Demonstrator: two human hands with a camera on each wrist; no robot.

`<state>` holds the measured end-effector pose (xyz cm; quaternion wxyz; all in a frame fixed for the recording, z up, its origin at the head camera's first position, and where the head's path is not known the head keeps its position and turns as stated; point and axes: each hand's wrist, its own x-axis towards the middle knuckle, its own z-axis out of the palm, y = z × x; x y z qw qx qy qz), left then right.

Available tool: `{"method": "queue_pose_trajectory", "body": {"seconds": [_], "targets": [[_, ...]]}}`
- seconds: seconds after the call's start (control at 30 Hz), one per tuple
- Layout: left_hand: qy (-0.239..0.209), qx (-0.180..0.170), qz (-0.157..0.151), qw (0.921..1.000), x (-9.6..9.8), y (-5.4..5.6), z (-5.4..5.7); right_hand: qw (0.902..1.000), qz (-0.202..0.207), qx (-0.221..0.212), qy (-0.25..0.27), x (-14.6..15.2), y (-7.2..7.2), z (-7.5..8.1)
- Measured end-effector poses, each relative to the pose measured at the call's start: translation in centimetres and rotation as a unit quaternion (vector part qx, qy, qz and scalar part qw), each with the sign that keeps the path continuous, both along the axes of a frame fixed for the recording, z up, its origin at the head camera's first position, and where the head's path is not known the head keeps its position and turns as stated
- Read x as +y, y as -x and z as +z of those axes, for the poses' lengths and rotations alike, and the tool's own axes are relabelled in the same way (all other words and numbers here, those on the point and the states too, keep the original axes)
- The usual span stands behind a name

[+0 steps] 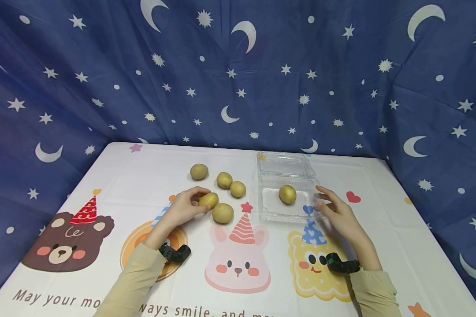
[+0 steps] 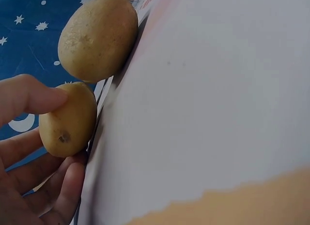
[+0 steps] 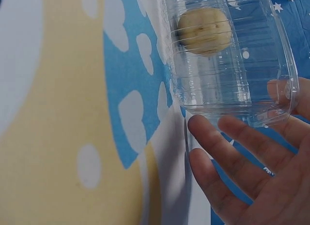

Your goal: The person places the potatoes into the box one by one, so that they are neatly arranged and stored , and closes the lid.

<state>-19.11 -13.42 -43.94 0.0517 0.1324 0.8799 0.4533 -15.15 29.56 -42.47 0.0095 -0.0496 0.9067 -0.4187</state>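
Lying well in from the left edge of the tabletop (image 1: 139, 180), one potato (image 1: 207, 201) is gripped by the left hand (image 1: 184, 207) beside four loose potatoes (image 1: 223, 214), while a clear container (image 1: 270, 204), holding another potato (image 1: 287, 194), is touched by the loosely spread right hand (image 1: 340, 215).

Six potatoes (image 1: 223, 213), one clear container (image 1: 270, 207), two hands (image 1: 184, 208) (plus two wristbands (image 1: 178, 254)).

On the far side and at both ends, the table (image 1: 131, 189) is enclosed by dark blue fabric (image 1: 269, 53), which is printed with white crescent moons (image 1: 251, 35), stars (image 1: 77, 22) and dots (image 1: 311, 20) and is creased by soft folds. The white tablecloth (image 1: 277, 255) is decorated with a party-hatted bear (image 1: 63, 240), rabbit (image 1: 238, 279) and biscuit (image 1: 315, 285); brown lettering (image 1: 51, 297) is printed below them. Soft light is spread across the cloth.
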Motion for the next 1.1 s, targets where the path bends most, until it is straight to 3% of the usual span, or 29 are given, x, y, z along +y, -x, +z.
{"method": "queue_pose_trajectory", "body": {"seconds": [0.1,0.33,1.1], "targets": [[-0.004,0.012,-0.004,0.9999,-0.2,0.1,-0.1,1.0,0.001,0.0,-0.002,0.0,0.1,-0.2],[-0.009,0.006,0.002,0.9999,-0.3,0.1,0.3,1.0,0.0,-0.001,-0.001,0.0,0.2,-0.2],[-0.021,0.041,-0.003,0.9989,1.2,-1.5,3.9,1.0,-0.003,-0.006,0.0,-0.1,0.0,0.2]]}}
